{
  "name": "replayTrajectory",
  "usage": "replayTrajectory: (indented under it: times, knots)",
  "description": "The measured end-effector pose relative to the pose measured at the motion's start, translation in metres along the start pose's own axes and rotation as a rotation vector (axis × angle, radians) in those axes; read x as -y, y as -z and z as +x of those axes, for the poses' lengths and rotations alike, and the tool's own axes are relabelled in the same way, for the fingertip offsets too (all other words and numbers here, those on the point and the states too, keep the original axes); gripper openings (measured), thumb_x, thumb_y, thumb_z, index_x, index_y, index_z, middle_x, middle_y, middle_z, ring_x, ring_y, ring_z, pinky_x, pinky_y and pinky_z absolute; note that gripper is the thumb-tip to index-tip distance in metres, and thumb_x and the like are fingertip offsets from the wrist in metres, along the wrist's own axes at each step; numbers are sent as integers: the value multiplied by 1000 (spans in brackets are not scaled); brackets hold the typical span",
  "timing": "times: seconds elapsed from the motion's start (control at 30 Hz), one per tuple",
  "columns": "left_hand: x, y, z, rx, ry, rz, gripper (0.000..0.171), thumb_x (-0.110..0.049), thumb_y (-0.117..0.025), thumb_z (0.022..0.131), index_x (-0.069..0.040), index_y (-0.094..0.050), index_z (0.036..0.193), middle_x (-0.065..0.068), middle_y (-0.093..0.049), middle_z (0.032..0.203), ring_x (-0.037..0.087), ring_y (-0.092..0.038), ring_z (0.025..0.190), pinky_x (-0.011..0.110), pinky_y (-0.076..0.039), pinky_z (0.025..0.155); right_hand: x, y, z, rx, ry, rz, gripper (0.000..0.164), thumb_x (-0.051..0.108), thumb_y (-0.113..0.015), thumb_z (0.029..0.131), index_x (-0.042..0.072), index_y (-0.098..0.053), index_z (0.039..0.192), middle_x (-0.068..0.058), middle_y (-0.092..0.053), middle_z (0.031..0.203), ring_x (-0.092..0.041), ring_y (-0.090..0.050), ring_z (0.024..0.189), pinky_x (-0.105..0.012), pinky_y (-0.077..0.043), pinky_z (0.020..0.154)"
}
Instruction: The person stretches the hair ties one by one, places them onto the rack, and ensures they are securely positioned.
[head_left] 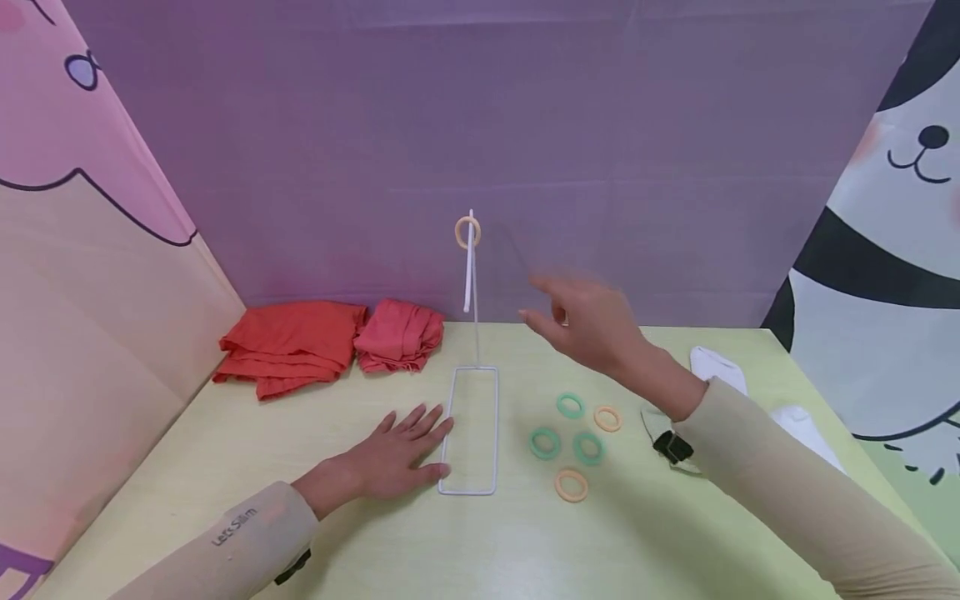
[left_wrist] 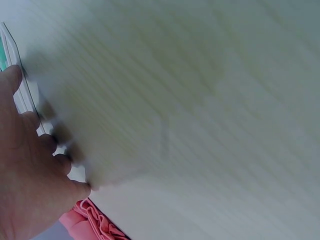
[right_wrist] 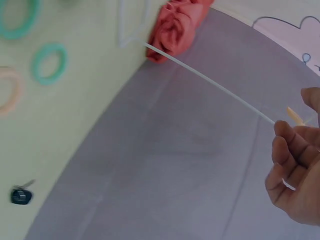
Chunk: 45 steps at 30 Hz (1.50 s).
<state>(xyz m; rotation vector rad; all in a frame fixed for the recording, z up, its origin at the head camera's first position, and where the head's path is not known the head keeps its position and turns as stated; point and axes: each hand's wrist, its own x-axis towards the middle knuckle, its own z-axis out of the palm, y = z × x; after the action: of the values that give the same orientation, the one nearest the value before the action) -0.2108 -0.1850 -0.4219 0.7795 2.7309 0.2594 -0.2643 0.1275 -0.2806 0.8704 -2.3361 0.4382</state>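
A white wire stand (head_left: 477, 343) has a rectangular base on the table and a tall upright. Near its top an orange ring (head_left: 458, 237) hangs on the arm. My left hand (head_left: 393, 460) lies palm down with fingers spread, fingertips and thumb on the left side of the base. To the right of the stand's upper part, my right hand (head_left: 592, 325) is raised, thumb and forefinger apart and the other fingers loosely bent, holding nothing. In the right wrist view the orange ring (right_wrist: 295, 116) shows just beyond the fingers. Green rings (head_left: 545, 432) and orange rings (head_left: 572, 497) lie right of the base.
Two folded red cloths (head_left: 300, 343) (head_left: 397, 335) sit at the back left. White items (head_left: 717, 368) and a small black buckle-like piece (head_left: 672, 447) lie at the right, partly behind my right sleeve. A purple curtain (head_left: 480, 125) hangs behind the table.
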Motion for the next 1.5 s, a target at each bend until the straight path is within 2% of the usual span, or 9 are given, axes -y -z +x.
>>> replayTrajectory:
  times: [0.13,0.3,0.47,0.63,0.73,0.93,1.17,1.33,1.5]
  knots:
    - [0,1,1,3,4,6,76,-63,-40,100,-24,-19,162,4,-11,170,32,-5,158,65,-7,122,-8,1,-30,191,-107,89,50,41,-70,92,17,-64,136,10,-53,60,-9,-46,56,-28,-38,51]
    - [1,1,1,8,7,2,76,-63,-40,100,-24,-19,162,4,-10,170,32,-5,158,65,-7,122,-24,-5,-63,422,-240,103,54,47,-66,94,23,-59,142,8,-48,63,-8,-39,55,-26,-32,49]
    - [0,1,2,8,-1,0,76,-64,-40,100,-24,-19,162,4,-11,170,32,-5,158,66,-7,122,-44,-21,-92,532,-271,84,55,49,-65,94,21,-60,141,6,-50,72,-8,-42,61,-26,-33,50]
    - [-1,1,1,13,2,4,77,-64,-40,100,-23,-19,162,4,-10,170,32,-4,158,65,-7,122,-58,-38,-108,590,-287,63,56,52,-65,92,20,-62,139,-2,-67,94,-15,-59,77,-30,-42,54]
    - [-1,2,0,5,-3,5,77,-63,-40,100,-22,-20,162,5,-11,170,33,-5,158,66,-8,121,-64,-48,-112,615,-277,40,57,53,-67,90,21,-64,137,-7,-69,103,-17,-63,84,-31,-45,56]
    - [-1,4,-1,-6,-17,2,77,-63,-40,101,-19,-21,161,7,-12,170,35,-7,157,68,-9,120,-68,-60,-114,637,-254,-4,59,55,-72,85,21,-67,133,-7,-67,98,-14,-59,75,-29,-40,51]
    - [-2,3,-1,-3,-14,16,76,-63,-39,101,-20,-21,161,7,-13,170,34,-7,157,68,-10,120,-69,-65,-109,675,-259,-45,60,56,-72,85,21,-67,134,-16,-69,113,-25,-65,90,-30,-41,51]
    - [-3,4,-2,-10,-15,13,75,-61,-40,101,-19,-22,161,7,-13,170,35,-8,157,67,-10,120,-69,-68,-105,702,-288,-48,60,56,-72,85,21,-67,133,-15,-68,114,-24,-64,89,-31,-41,50]
    - [-3,3,-2,-14,-11,17,75,-61,-40,101,-19,-22,161,7,-13,170,35,-8,157,67,-10,120,-66,-70,-102,694,-288,-37,54,51,-72,87,19,-70,130,-11,-69,108,-20,-63,84,-31,-42,51]
